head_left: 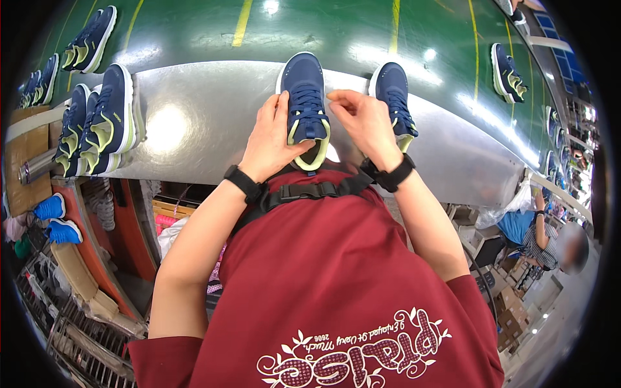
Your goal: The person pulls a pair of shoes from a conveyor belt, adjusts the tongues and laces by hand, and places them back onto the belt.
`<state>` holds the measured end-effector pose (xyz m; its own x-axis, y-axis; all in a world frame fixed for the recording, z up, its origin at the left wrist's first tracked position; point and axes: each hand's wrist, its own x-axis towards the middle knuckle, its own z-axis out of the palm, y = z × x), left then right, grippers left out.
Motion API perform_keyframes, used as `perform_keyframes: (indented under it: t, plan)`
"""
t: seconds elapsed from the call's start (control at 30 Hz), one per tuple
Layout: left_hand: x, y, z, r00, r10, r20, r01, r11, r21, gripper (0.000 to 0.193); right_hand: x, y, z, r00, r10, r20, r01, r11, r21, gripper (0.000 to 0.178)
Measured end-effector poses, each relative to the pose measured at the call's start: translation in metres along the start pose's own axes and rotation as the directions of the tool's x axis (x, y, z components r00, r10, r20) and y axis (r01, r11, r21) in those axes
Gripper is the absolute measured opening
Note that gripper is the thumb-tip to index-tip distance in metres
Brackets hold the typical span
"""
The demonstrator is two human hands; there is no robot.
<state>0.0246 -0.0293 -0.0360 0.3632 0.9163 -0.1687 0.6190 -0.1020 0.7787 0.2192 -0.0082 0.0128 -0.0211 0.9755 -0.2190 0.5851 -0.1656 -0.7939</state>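
Observation:
A navy sneaker [306, 90] with a white sole and lime lining lies in front of me on the metal ledge, toe pointing away. My left hand [275, 132] grips it from the left, fingers along its side and thumb at the collar. My right hand [365, 123] is just right of that shoe, thumb and forefinger drawn together near its laces; whether a lace end is between them is too small to see. A matching second sneaker [392, 87] sits beyond my right hand, which partly covers it.
A green conveyor belt [336, 29] with yellow lines runs past the metal ledge [213, 90]. Stacked navy sneakers [113, 119] stand at the left, more [508, 72] ride the belt. Blue shoes [63, 231] sit on a lower shelf. Another person [543, 242] works at the far right.

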Motion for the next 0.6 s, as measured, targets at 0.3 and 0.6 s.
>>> perform_keyframes:
  t: [0.3, 0.6]
  plan:
    - [0.002, -0.004, 0.01, 0.995, 0.065, -0.08, -0.053, 0.988, 0.143, 0.098, 0.021, -0.005, 0.011, 0.991, -0.081, 0.104, 0.1, 0.976, -0.196, 0.023]
    - [0.0, 0.003, 0.006, 0.997, -0.026, -0.075, 0.039, 0.984, 0.171, 0.098, 0.022, -0.007, 0.02, 0.895, -0.447, -0.003, 0.383, 0.771, -0.509, 0.04]
